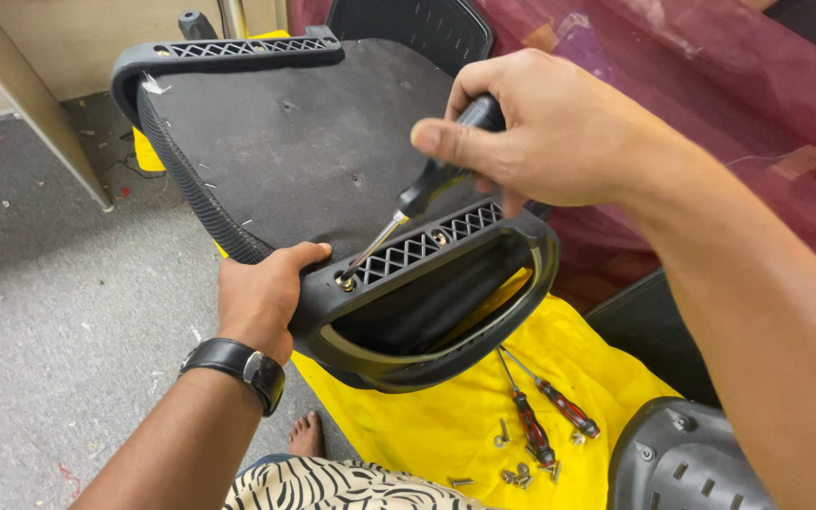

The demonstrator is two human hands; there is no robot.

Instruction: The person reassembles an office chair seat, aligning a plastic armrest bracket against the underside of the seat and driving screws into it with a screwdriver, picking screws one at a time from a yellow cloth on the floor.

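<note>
Driving black-handled screwdriver point(432, 179), your right hand point(550, 132) fisted | left hand point(262, 293) clamps stiff black plastic armrest point(427, 302) at 9 o'clock | brass screw point(344, 282) small, slippery.

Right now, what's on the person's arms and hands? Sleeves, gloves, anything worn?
Both forearms are bare, no sleeves or gloves. The left hand has a black wristwatch with a silver metal clasp at the wrist. The right hand wears nothing visible, no rings or bands.

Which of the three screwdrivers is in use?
The black-handled screwdriver in the right hand, tip on a screw in the armrest. The two red-handled screwdrivers lie on the yellow cloth.
</note>
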